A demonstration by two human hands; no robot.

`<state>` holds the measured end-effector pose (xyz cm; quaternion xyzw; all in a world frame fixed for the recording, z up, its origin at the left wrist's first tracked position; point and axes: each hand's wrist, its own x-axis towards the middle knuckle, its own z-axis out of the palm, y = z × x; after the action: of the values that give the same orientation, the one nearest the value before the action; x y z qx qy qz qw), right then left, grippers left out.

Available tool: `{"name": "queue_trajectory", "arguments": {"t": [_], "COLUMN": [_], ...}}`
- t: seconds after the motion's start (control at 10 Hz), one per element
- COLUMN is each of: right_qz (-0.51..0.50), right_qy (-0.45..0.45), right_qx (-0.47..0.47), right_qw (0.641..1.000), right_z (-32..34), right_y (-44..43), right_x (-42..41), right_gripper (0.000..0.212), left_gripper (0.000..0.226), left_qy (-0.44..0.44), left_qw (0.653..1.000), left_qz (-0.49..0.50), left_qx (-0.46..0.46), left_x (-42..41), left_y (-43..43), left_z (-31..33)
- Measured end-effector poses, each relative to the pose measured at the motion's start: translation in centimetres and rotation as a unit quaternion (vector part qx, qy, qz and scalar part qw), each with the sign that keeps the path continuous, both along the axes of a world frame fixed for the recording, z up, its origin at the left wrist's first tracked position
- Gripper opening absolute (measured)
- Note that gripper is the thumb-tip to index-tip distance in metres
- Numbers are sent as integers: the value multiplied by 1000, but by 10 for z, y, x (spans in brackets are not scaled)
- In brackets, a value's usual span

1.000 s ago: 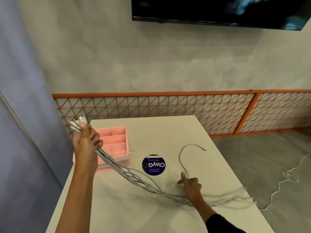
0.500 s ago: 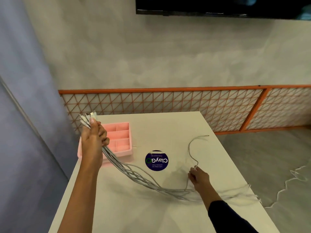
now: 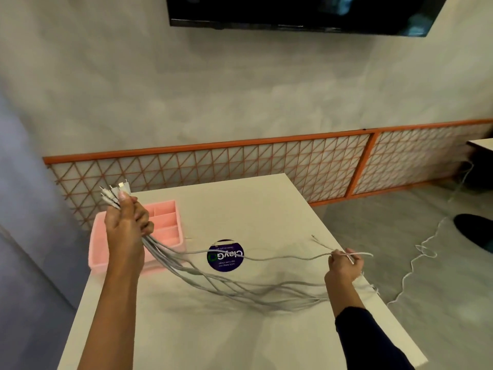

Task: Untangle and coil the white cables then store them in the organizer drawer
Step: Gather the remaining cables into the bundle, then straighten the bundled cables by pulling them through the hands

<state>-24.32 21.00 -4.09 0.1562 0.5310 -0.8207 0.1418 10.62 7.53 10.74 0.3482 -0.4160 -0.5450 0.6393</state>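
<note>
My left hand (image 3: 125,228) is raised above the table's left side and grips a bundle of several white cables (image 3: 234,287) just below their plugs, which stick up past my thumb. The cables sag in a crossed tangle down to the table and run toward its right edge. My right hand (image 3: 342,265) is lifted near the right edge and pinches one single cable (image 3: 280,258), stretched almost straight from the bundle, with its loose ends poking out past my fingers. The pink organizer drawer (image 3: 173,237) with open compartments sits on the table behind my left hand.
A round dark purple sticker (image 3: 225,255) marks the white table (image 3: 240,332) in the middle. An orange lattice fence (image 3: 240,166) runs along the wall behind. Another white cord (image 3: 416,257) trails over the grey floor on the right, near a dark shoe (image 3: 474,231).
My right hand has lifted off the table and moved right, pulling one cable out of the tangle until it stretches between both hands. My left hand still holds the plug ends up.
</note>
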Motion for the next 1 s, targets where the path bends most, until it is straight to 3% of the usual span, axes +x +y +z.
{"name": "queue_trajectory", "arguments": {"t": [0.1,0.2,0.3,0.5,0.6,0.7,0.8,0.9,1.0], "right_qz": [-52,52,242,290,213,239,378,690,807], "right_qy": [19,-18,26,16,-10,43,236,282,382], "right_qx": [81,132,265,313,448,551,432,257,227], "right_qw": [995,990,933,904,868,799,784,615,389], "right_z": [-5,-32,-70,-37,-31,-18,-23,2,25], "right_y": [14,26,27,36,32,22,7,-13,-32], "right_x": [2,3,0,47,45,60,73,109,162], "right_gripper": [38,15,18,25,42,51,54,69,97], "left_gripper": [30,29,29,27,27,27,27,28,27], "left_qy": [-5,-11,-14,-14,-19,-22,-33,-47,-44], "left_qw": [1000,1000,1000,999,999,998,997,996,996], "left_qz": [-10,-16,-20,-38,-49,-59,-70,-73,-69], "left_qx": [2,4,2,-2,-4,-7,-17,-22,-22], "left_x": [0,-1,-4,-6,-8,-7,-9,-12,-12], "left_y": [4,8,11,21,25,30,33,36,38], "left_z": [0,2,4,9,11,12,13,13,15]}}
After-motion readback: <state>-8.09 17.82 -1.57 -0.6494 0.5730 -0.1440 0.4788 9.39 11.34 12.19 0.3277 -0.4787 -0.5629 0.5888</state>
